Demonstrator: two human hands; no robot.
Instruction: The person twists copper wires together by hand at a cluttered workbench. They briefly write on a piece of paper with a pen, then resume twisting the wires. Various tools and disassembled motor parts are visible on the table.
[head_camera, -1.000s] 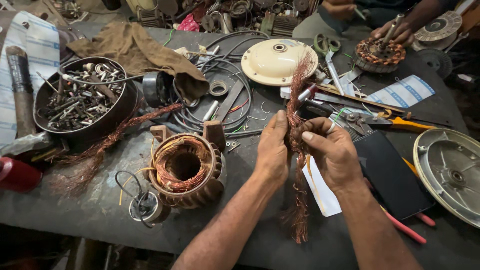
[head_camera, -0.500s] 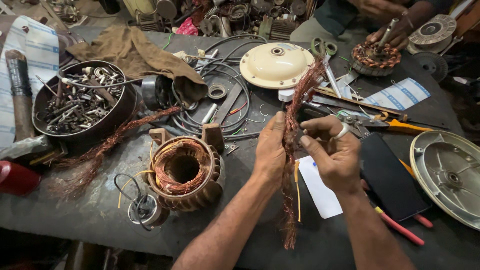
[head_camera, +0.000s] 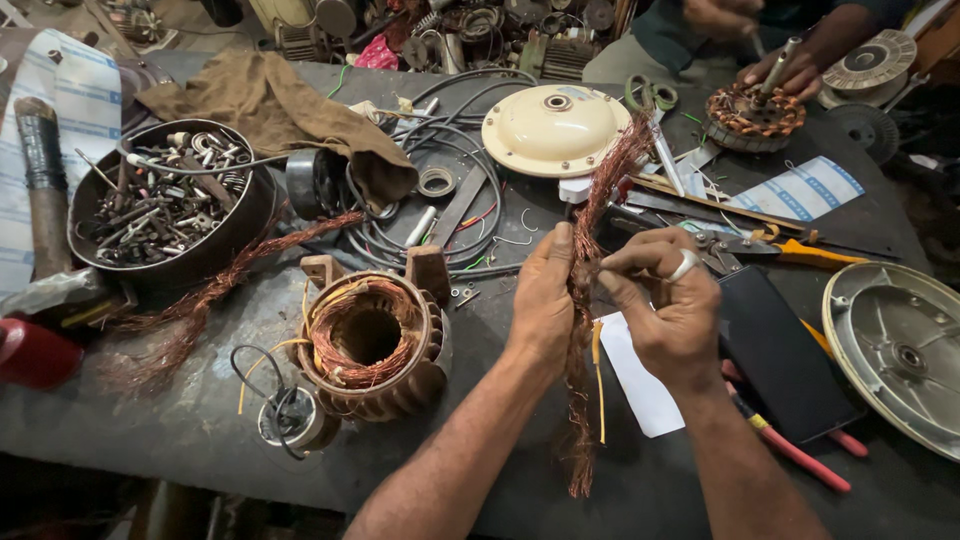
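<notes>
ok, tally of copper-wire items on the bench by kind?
Loose copper wire bundles: 2, one held by left hand and right hand, one lying on the table
Wound stators: 2, near, far
Total: 4

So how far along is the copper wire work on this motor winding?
Done: one pulled copper bundle already lies loose on the bench beside the bowl of bolts. In hand: the left hand and right hand grip a long copper wire bundle held upright between them. Left: the stator has copper coils in its slots.
</notes>
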